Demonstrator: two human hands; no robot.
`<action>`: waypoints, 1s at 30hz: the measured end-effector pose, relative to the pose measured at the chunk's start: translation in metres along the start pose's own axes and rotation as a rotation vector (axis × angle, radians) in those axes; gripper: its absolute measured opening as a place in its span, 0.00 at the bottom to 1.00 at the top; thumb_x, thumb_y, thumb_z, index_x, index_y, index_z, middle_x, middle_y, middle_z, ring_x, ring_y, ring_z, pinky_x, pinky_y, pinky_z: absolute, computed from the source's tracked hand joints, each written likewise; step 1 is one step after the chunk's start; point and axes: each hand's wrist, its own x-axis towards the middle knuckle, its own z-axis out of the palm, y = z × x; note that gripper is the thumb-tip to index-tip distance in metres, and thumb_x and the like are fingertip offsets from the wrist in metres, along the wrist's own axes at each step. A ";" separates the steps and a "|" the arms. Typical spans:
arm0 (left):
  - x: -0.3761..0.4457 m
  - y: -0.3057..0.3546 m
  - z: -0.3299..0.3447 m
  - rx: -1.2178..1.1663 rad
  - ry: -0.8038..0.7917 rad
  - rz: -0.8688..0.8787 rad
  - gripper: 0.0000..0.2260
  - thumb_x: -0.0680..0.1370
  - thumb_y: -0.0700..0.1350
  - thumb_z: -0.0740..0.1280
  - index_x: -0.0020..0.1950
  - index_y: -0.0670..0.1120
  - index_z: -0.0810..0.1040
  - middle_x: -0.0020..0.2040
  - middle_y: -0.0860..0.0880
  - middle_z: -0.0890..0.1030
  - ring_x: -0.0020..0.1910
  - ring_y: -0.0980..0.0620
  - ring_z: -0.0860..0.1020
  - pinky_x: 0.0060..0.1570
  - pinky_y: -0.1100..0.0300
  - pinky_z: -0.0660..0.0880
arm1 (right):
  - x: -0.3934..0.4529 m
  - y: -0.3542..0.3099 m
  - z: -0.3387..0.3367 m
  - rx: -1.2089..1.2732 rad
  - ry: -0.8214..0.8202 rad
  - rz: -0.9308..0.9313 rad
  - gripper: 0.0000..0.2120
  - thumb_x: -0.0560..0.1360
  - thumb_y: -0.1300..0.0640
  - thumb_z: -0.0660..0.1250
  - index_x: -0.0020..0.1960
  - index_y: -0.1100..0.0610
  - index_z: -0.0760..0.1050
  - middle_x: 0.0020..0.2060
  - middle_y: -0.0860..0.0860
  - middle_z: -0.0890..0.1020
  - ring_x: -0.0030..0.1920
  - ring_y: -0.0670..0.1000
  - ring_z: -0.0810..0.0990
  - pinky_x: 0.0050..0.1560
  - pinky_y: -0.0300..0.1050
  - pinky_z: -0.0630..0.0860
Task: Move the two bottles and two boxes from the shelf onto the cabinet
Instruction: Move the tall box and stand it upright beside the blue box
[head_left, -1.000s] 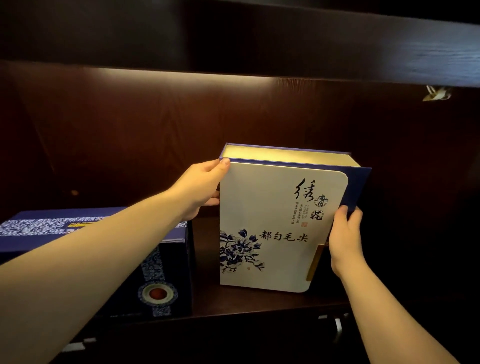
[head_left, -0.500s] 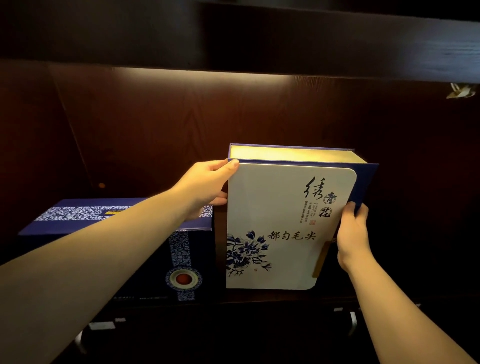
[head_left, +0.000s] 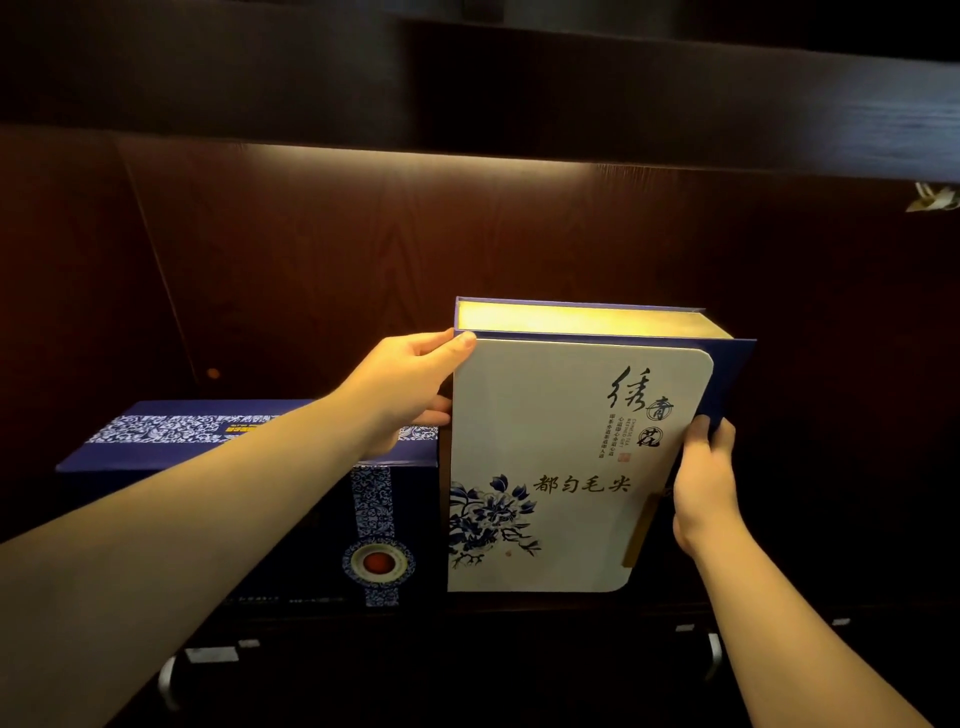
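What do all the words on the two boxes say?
"都匀毛尖": front of the upright white box with blue flower.
Large brush calligraphy above it, partly legible: "青", "花".
"CHINESE TEA": tiny vertical print beside it; the rest is too small.
Dark blue patterned box: yellow label, blurred, unreadable.

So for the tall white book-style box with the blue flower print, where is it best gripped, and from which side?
Judging by its pose, by the two narrow side edges, one hand per side. The tall white book-style box stands upright, too broad for one hand. The left hand holds its upper left edge, above the lower dark blue patterned box beside it; the right hand clamps the blue right edge mid-height.
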 end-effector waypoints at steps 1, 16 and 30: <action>0.000 0.000 0.000 -0.004 -0.003 -0.002 0.24 0.79 0.58 0.66 0.73 0.52 0.72 0.64 0.45 0.81 0.46 0.46 0.86 0.52 0.46 0.82 | 0.000 0.000 0.000 0.002 -0.002 0.002 0.08 0.80 0.37 0.54 0.49 0.26 0.71 0.45 0.33 0.82 0.50 0.39 0.80 0.47 0.46 0.73; 0.012 -0.025 -0.076 0.864 -0.250 0.186 0.45 0.65 0.71 0.71 0.76 0.54 0.63 0.73 0.54 0.71 0.67 0.58 0.70 0.63 0.61 0.68 | 0.009 0.005 -0.010 -0.018 -0.009 -0.003 0.13 0.83 0.42 0.51 0.59 0.44 0.71 0.52 0.44 0.78 0.52 0.43 0.76 0.46 0.45 0.70; 0.047 -0.068 -0.083 1.376 -0.491 0.069 0.58 0.61 0.73 0.73 0.78 0.64 0.37 0.82 0.49 0.50 0.78 0.42 0.51 0.72 0.32 0.48 | 0.008 0.016 -0.012 -0.004 -0.036 0.071 0.17 0.81 0.38 0.51 0.45 0.26 0.78 0.51 0.36 0.81 0.56 0.40 0.77 0.55 0.43 0.70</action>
